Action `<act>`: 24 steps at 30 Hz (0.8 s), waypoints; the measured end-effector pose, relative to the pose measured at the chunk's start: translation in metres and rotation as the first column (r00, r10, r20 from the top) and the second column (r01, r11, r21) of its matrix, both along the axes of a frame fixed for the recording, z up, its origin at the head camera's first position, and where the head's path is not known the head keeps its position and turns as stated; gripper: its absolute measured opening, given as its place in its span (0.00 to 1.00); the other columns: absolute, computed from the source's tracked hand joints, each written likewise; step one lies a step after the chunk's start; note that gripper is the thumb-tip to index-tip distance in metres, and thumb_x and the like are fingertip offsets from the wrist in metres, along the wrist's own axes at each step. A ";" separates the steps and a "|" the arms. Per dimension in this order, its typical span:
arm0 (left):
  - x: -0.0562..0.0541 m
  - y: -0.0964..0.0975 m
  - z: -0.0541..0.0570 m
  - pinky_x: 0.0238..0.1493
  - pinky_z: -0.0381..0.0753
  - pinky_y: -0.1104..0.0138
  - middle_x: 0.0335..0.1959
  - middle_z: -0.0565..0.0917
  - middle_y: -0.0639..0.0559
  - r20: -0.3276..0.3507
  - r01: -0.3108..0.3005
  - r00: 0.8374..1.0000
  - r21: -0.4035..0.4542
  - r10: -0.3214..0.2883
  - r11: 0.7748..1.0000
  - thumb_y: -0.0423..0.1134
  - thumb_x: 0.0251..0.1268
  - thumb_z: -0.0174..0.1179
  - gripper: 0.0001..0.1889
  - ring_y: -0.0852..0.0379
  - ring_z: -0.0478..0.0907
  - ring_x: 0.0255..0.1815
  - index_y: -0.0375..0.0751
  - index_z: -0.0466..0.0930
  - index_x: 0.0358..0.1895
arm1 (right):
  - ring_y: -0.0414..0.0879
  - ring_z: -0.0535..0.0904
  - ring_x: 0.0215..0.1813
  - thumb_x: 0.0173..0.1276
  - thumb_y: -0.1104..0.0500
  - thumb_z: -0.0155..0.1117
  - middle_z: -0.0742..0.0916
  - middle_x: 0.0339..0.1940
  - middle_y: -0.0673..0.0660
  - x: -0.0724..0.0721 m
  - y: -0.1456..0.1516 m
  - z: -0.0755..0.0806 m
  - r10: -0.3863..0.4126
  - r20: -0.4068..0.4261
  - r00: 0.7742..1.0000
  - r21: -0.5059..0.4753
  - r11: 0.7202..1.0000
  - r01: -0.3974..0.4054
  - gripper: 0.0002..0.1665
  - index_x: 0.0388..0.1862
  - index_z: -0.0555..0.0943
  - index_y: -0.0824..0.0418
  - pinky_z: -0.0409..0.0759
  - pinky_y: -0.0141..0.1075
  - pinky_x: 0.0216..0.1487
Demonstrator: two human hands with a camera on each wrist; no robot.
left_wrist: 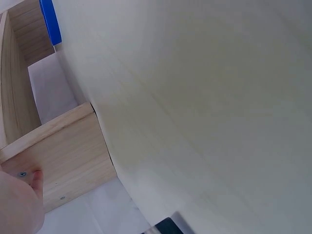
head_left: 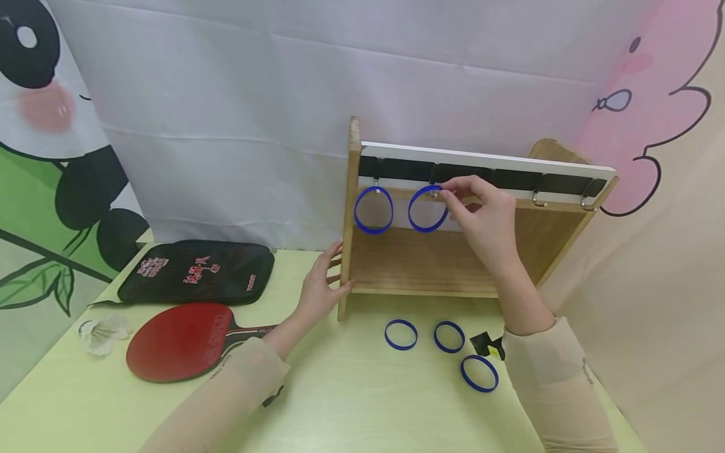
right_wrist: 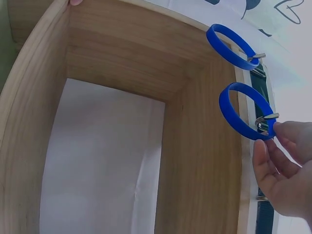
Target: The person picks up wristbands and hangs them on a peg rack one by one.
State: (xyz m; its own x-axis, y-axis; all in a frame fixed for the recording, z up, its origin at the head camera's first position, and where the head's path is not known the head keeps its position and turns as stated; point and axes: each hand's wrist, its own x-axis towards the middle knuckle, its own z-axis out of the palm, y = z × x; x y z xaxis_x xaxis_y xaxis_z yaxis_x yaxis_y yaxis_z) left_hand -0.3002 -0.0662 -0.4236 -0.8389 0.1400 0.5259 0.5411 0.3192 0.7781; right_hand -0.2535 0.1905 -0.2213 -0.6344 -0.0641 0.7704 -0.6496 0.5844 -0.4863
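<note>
My right hand (head_left: 487,217) pinches a blue ring band (head_left: 425,230) between thumb and fingertips at a metal hook on the wooden rack. In the right wrist view the hook (right_wrist: 268,118) passes through this band. A second blue band (head_left: 374,232) hangs from the leftmost hook. With its fingers along the outer face of the rack's left side panel (head_left: 349,220), my left hand (head_left: 320,286) rests on the wood, thumb by the front edge. Further right, bare hooks (head_left: 539,201) stick out from the black strip (head_left: 512,179).
Several blue bands (head_left: 401,348) lie on the table before the rack, near a small black piece (head_left: 481,343). On the left are a red table tennis paddle (head_left: 175,343), a black case (head_left: 198,272) and a shuttlecock (head_left: 102,333). A white cloth (head_left: 226,94) hangs behind.
</note>
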 end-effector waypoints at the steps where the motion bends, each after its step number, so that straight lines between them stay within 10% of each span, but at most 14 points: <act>1: 0.000 0.000 0.000 0.52 0.83 0.55 0.66 0.66 0.45 -0.002 0.001 1.000 0.001 -0.001 1.000 0.29 0.52 0.67 0.47 0.43 0.71 0.62 0.61 0.52 0.73 | 0.36 0.78 0.36 0.64 0.58 0.65 0.88 0.35 0.54 -0.001 0.000 -0.001 -0.011 0.001 1.000 0.006 1.000 0.011 0.09 0.40 0.84 0.62 0.80 0.22 0.30; 24: -0.001 0.000 -0.003 0.52 0.83 0.55 0.66 0.66 0.45 -0.022 -0.001 1.000 0.009 0.001 1.000 0.30 0.52 0.68 0.47 0.43 0.71 0.62 0.62 0.52 0.73 | 0.39 0.77 0.37 0.60 0.64 0.68 0.87 0.35 0.52 0.032 0.010 -0.011 0.056 -0.068 0.996 0.118 0.992 -0.047 0.09 0.41 0.84 0.60 0.79 0.18 0.32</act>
State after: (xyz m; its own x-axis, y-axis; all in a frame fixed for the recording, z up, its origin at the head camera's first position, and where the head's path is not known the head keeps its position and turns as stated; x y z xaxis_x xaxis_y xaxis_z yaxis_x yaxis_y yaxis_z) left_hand -0.3013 -0.0663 -0.4266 -0.8273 0.1341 0.5455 0.5577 0.3131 0.7687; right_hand -0.2216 0.2005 -0.2320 -0.5715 -0.1872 0.7989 -0.7109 0.5992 -0.3682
